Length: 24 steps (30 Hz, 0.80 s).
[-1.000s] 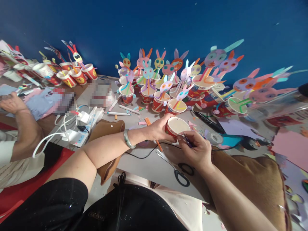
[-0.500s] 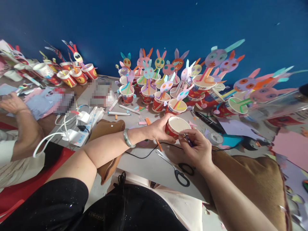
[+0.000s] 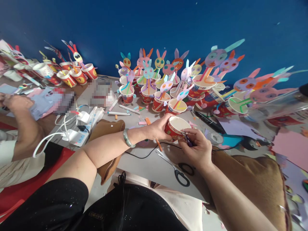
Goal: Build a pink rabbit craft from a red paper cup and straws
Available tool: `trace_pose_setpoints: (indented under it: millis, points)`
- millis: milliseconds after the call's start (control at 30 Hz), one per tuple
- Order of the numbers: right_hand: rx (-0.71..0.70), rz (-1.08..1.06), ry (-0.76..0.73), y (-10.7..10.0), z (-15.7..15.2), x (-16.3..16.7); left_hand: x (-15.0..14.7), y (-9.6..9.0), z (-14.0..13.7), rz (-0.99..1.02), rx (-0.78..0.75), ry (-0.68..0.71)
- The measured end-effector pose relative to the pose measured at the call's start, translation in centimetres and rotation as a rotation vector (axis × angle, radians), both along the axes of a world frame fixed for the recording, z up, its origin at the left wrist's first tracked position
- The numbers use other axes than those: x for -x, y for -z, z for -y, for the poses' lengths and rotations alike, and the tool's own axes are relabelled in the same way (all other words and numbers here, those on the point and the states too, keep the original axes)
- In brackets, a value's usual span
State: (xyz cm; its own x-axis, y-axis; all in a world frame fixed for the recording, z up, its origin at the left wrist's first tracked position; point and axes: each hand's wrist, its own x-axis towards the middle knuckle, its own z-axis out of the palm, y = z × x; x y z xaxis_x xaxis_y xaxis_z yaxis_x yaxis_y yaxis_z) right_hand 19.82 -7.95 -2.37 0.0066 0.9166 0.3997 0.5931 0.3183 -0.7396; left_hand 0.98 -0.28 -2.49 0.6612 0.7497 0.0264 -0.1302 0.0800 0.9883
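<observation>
My left hand (image 3: 160, 128), with a bangle at its wrist, is closed around the left side of a red paper cup (image 3: 172, 130). The cup's open mouth tilts toward me, and a small dark hole shows in its inner wall. In my right hand (image 3: 198, 146) is a small dark purple tool (image 3: 188, 140) with a thin tip, pinched between the fingers. Its tip meets the cup's right rim; the fingers hide most of it, so its exact kind is unclear. Below the hands lie black-handled scissors (image 3: 181, 175), blades slightly apart, beside an orange strip (image 3: 158, 144).
Several cups with paper rabbit heads (image 3: 158, 102) stand behind the hands. A power strip (image 3: 83, 126) with white cables lies left, near a co-worker's hand (image 3: 18, 102). Right are a tape roll (image 3: 216, 138), black marker (image 3: 209, 121) and brown cushion (image 3: 250, 183).
The tool in my right hand has tilted slightly at the cup's rim, while the cup has hardly moved. At far left, the co-worker's hands have shifted.
</observation>
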Motion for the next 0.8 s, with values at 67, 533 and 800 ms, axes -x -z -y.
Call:
trace_pose_setpoints:
  millis: [67, 533, 800]
  points:
    - [-0.021, 0.012, -0.004, -0.01, 0.0, 0.03, 0.01, 0.12, -0.04, 0.007, 0.003, 0.005]
    - [-0.016, -0.009, 0.023, -0.46, 0.18, 0.19, -0.05, -0.22, -0.12, 0.009, -0.02, 0.02]
    - [0.033, -0.132, -0.01, -0.8, 0.45, -0.12, 0.32, 0.33, -0.63, -0.021, -0.096, 0.003]
